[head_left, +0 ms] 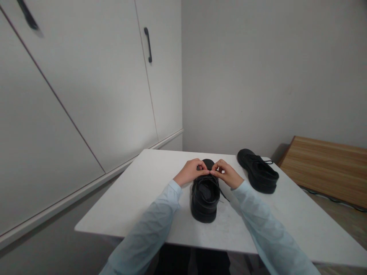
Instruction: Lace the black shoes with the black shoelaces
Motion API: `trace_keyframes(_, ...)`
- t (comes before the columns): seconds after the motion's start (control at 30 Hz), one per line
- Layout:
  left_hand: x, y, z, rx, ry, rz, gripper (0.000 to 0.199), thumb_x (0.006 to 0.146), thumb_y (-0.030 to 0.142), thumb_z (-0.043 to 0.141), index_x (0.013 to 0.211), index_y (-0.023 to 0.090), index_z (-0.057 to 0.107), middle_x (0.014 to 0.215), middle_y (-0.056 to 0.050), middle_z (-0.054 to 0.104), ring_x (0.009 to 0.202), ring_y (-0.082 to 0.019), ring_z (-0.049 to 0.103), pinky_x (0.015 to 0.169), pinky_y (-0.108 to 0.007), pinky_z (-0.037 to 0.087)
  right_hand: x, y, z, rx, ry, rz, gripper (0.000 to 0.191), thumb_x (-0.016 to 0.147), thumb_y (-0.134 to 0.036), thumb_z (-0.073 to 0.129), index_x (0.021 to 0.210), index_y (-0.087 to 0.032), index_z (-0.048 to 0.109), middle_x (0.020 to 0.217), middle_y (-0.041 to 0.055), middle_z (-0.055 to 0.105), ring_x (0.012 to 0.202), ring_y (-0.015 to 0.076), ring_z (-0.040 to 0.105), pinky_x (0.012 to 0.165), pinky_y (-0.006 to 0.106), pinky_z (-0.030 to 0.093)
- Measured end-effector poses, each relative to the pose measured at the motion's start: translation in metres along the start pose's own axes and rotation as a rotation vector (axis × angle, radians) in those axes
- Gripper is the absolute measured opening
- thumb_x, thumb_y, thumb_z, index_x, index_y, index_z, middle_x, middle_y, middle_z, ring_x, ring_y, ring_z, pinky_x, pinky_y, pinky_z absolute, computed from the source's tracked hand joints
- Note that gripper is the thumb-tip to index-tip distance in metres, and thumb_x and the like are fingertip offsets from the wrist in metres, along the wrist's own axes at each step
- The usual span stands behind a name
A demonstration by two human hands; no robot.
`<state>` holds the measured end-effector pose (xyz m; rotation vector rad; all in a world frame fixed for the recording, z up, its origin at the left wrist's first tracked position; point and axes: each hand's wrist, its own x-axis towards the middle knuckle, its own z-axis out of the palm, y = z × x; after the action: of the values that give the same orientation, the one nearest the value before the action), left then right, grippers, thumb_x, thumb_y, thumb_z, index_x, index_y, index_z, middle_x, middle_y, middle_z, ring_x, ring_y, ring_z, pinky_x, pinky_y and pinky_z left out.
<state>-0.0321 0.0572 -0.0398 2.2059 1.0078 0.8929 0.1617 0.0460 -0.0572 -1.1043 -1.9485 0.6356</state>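
Note:
A black shoe (204, 208) stands on the white table, its heel toward me and its toe pointing away. Over its lacing area, my left hand (195, 170) comes in from the left with thumb and fingers pinched on the black shoelace. My right hand (225, 172) pinches the lace from the other side, its fingertips almost touching those of my left hand. One loose lace end (224, 194) hangs down along the right side of the shoe. A second black shoe (262, 177) rests at the back right of the table.
The white table (129, 191) has its front edge just before my body. White cabinet doors (86, 76) with dark handles rise on the left, a grey wall (258, 76) at the back. A wood-grain board (329, 168) lies beyond the table's right edge.

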Motion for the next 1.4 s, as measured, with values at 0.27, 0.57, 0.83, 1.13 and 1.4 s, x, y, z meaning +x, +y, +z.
trace_keyframes(0.27,0.000,-0.002,-0.002,-0.117,-0.076,-0.091,0.025,0.074,0.038,0.060,0.070,0.014,0.060,0.059,0.003,0.051,0.059,-0.011,0.045,0.057,-0.022,0.032,-0.001,-0.003,-0.004,0.029,-0.021,-0.018,0.021,0.075,-0.038,0.061,0.067,-0.018,0.060,0.077,0.0020,0.046,0.067,0.0135,0.046,0.059,0.027,0.039)
trace_keyframes(0.57,0.000,-0.017,-0.008,-0.190,-0.190,-0.114,0.030,0.076,0.043,0.056,0.072,0.013,0.055,0.064,0.002,0.053,0.061,-0.010,0.046,0.061,-0.022,0.036,-0.002,0.005,-0.015,0.032,-0.022,-0.049,0.028,0.074,-0.045,0.062,0.065,-0.018,0.058,0.076,0.0021,0.051,0.067,0.0136,0.049,0.061,0.028,0.043)
trace_keyframes(0.83,-0.001,-0.020,-0.008,-0.157,-0.225,-0.130,0.029,0.079,0.042,0.051,0.073,0.014,0.053,0.064,0.001,0.054,0.061,-0.011,0.048,0.060,-0.023,0.037,-0.004,0.007,-0.018,0.004,-0.090,0.001,0.025,0.074,-0.041,0.062,0.067,-0.018,0.056,0.072,0.0009,0.052,0.059,0.0112,0.047,0.056,0.026,0.040)
trace_keyframes(1.13,-0.002,-0.001,0.003,-0.120,-0.089,-0.093,0.036,0.072,0.050,0.059,0.078,0.015,0.057,0.065,0.003,0.051,0.060,-0.010,0.044,0.057,-0.021,0.034,-0.004,-0.017,-0.001,0.132,-0.069,0.173,0.040,0.074,-0.057,0.053,0.065,-0.019,0.046,0.051,-0.0069,0.037,0.044,0.0068,0.032,0.040,0.022,0.024)
trace_keyframes(1.4,-0.001,0.001,0.006,-0.190,-0.098,-0.100,0.033,0.072,0.046,0.059,0.066,0.015,0.051,0.059,0.004,0.047,0.058,-0.010,0.043,0.056,-0.021,0.032,-0.004,-0.014,0.000,0.268,-0.107,0.244,0.044,0.068,-0.061,0.058,0.063,-0.020,0.045,0.047,-0.0094,0.032,0.037,0.0049,0.028,0.034,0.020,0.020)
